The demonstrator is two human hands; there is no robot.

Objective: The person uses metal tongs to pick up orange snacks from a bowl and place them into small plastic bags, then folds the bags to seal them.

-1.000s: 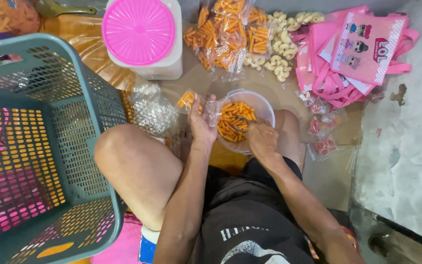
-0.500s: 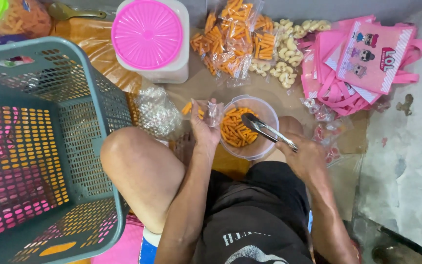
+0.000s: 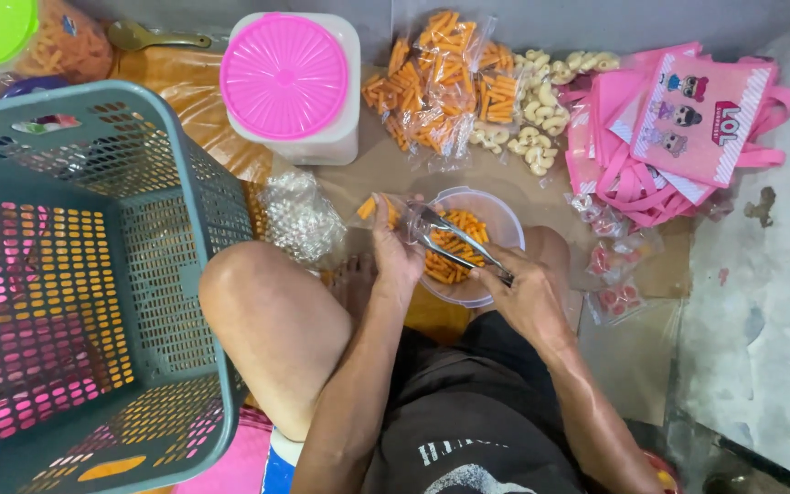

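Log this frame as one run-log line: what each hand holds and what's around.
left hand: holds small clear bag | right hand: grips metal tongs over clear bowl of orange snacks | nearby: grey basket

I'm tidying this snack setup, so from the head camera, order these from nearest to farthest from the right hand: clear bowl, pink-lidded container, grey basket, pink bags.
From the right hand, which holds the tongs:
1. Clear bowl, just ahead of it, under the tongs.
2. Pink bags, ahead and to the right.
3. Pink-lidded container, ahead and to the left, a bit farther.
4. Grey basket, far left, past the knee.
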